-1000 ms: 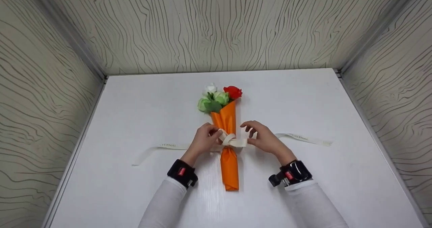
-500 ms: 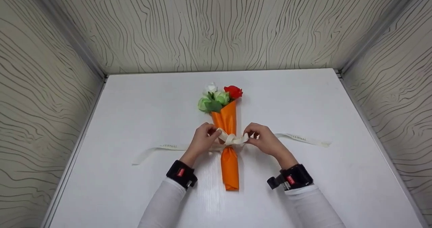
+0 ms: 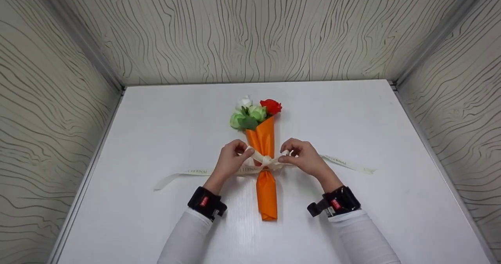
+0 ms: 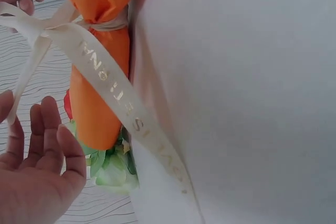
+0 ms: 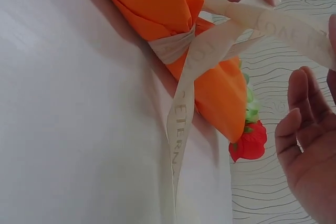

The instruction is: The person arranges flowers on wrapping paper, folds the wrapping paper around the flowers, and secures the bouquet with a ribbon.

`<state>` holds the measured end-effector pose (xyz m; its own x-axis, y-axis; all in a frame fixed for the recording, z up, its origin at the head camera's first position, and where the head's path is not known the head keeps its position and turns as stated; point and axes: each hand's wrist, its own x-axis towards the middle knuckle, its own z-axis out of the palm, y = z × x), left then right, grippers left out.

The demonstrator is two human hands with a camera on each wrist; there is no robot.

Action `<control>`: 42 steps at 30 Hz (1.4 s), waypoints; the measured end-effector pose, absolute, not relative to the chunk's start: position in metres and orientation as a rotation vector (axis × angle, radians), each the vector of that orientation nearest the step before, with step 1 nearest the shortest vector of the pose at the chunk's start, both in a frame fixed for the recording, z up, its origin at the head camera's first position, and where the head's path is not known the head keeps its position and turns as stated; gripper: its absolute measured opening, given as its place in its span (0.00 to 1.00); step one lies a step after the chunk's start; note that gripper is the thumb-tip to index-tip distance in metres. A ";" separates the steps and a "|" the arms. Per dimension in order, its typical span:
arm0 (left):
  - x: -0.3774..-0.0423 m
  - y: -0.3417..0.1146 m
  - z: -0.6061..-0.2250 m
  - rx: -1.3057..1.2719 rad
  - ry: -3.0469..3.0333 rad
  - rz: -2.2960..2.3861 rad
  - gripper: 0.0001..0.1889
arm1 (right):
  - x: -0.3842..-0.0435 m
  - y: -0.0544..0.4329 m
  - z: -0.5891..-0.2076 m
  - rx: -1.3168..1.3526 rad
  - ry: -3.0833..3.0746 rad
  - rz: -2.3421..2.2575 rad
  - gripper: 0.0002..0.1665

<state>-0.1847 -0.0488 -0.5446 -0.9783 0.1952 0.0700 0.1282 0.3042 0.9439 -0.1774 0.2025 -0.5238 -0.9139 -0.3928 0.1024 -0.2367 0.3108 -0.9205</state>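
A bouquet in orange wrapping paper lies on the table, flowers toward the back. A cream ribbon with gold lettering goes round its narrow waist and is knotted in front. My left hand pinches a ribbon loop left of the knot between thumb and forefinger. On the other side, my right hand pinches the right-hand loop. In the left wrist view a long ribbon tail hangs across the paper. Another tail drops down in the right wrist view.
The bouquet has a red rose, a white flower and green flowers. Both ribbon tails spread sideways over the white table. Wood-patterned panels stand behind and at both sides.
My right hand has closed on the right ribbon loop, drawing it outward. My left hand has shifted slightly left with its loop. The knot looks smaller, and the right tail has slid inward.
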 end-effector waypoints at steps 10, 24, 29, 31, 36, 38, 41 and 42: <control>-0.186 -0.057 -0.540 0.234 2.292 2.008 0.13 | -0.173 0.203 -0.511 -0.547 2.096 -1.869 0.13; -0.187 -0.067 -0.535 0.217 2.619 1.703 0.10 | -0.173 0.196 -0.499 -0.439 2.336 -1.787 0.08; -0.189 -0.075 -0.538 0.229 2.669 1.659 0.09 | -0.174 0.198 -0.498 -0.370 2.464 -1.705 0.07; -0.190 -0.077 -0.540 0.211 2.662 1.662 0.09 | -0.175 0.199 -0.498 -0.345 2.506 -1.674 0.07; -0.189 -0.084 -0.541 0.139 2.611 1.691 0.10 | -0.177 0.206 -0.503 -0.293 2.522 -1.642 0.11; -0.188 -0.087 -0.541 0.114 2.597 1.696 0.10 | -0.180 0.211 -0.510 -0.278 2.498 -1.646 0.12; -0.187 -0.091 -0.543 0.086 2.561 1.709 0.10 | -0.185 0.219 -0.523 -0.265 2.477 -1.627 0.16; -0.186 -0.093 -0.544 0.078 2.554 1.711 0.10 | -0.186 0.222 -0.528 -0.263 2.476 -1.619 0.17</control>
